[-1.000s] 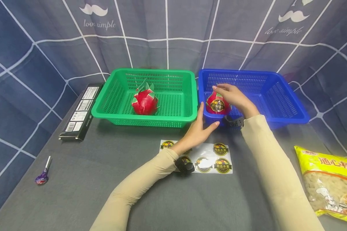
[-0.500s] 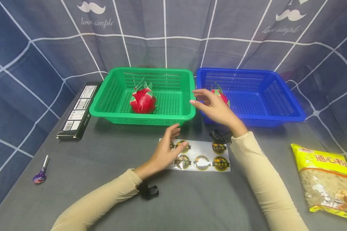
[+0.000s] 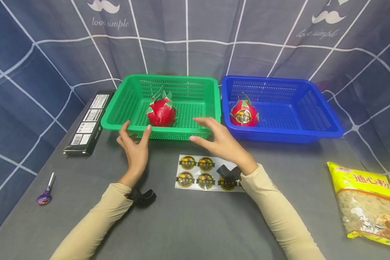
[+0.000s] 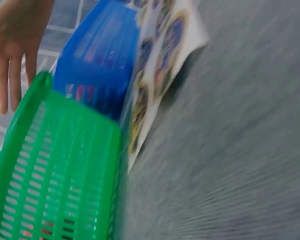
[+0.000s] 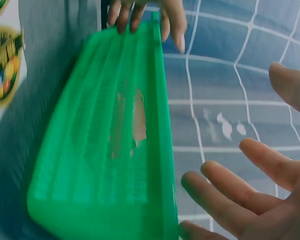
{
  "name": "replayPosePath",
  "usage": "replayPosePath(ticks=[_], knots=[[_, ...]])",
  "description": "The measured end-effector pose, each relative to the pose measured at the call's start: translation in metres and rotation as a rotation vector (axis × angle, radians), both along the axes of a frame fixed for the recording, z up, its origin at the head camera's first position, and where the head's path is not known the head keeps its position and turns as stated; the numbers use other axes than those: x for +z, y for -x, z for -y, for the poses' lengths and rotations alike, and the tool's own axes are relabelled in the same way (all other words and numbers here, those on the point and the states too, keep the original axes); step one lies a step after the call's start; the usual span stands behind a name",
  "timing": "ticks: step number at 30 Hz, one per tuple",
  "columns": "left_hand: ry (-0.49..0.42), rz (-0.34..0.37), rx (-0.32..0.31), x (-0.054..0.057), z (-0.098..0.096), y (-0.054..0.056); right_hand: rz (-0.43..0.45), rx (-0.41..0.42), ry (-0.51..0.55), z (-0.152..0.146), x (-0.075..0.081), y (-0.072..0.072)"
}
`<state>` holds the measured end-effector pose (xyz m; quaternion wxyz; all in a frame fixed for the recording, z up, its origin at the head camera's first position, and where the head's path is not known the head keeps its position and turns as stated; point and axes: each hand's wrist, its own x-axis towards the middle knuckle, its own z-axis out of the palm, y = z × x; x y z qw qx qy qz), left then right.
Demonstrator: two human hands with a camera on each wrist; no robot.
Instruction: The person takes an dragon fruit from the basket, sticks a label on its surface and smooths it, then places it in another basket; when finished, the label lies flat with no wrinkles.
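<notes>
Avoid tipping green basket. At its near rim, right hand and left hand, both wide, holding nothing; cannot tell whether touching. Inside, about mid-length, dragon fruit: if lifting, clear rim first, then cup from both sides, sparing leaf tips.

Green basket, blue basket, red dragon fruit tipped green, grey-blue curtain gridded in white
</notes>
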<state>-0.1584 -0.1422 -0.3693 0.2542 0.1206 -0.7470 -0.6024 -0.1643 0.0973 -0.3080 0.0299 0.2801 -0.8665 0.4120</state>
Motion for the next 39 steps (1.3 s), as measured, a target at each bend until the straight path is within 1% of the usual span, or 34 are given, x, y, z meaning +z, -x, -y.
replayPosePath(ticks=[2, 4, 6, 9, 12, 16, 18, 20, 24, 28, 31, 34, 36, 39], knots=[[-0.007, 0.051, 0.039, 0.000, 0.003, 0.005, -0.032, 0.028, 0.019, 0.009, -0.001, -0.002], [-0.008, 0.082, 0.060, 0.000, 0.005, 0.007, -0.048, 0.054, 0.048, 0.017, -0.002, -0.004], [0.003, 0.091, 0.069, 0.000, 0.006, 0.008, -0.063, 0.071, 0.068, 0.025, -0.004, -0.005], [0.034, 0.093, 0.061, -0.001, 0.007, 0.008, -0.077, 0.088, 0.085, 0.038, -0.005, -0.003], [0.054, 0.085, 0.040, -0.003, 0.009, 0.007, -0.121, 0.095, 0.070, 0.054, -0.004, 0.004], [0.069, 0.061, 0.022, -0.007, 0.011, 0.005, -0.196, 0.069, -0.011, 0.079, 0.001, 0.017], [0.073, 0.046, 0.026, -0.008, 0.012, 0.005, -0.197, 0.047, -0.049, 0.091, 0.006, 0.025], [0.077, 0.031, 0.023, -0.009, 0.012, 0.006, -0.167, 0.019, -0.080, 0.103, 0.011, 0.034], [0.079, 0.020, 0.003, -0.009, 0.010, 0.007, -0.053, -0.042, -0.123, 0.123, 0.019, 0.052], [0.073, 0.027, -0.003, -0.011, 0.008, 0.006, 0.097, -0.104, -0.130, 0.138, 0.014, 0.068], [0.078, 0.028, 0.009, -0.011, 0.006, 0.005, 0.174, -0.175, -0.110, 0.144, 0.005, 0.077], [0.088, 0.018, 0.024, -0.010, 0.006, 0.006, 0.211, -0.239, -0.086, 0.148, -0.002, 0.085], [0.092, 0.007, 0.026, -0.011, 0.007, 0.006, 0.220, -0.259, -0.075, 0.150, -0.004, 0.089], [0.093, 0.010, 0.023, -0.011, 0.008, 0.007, 0.234, -0.285, -0.071, 0.151, -0.006, 0.095]])
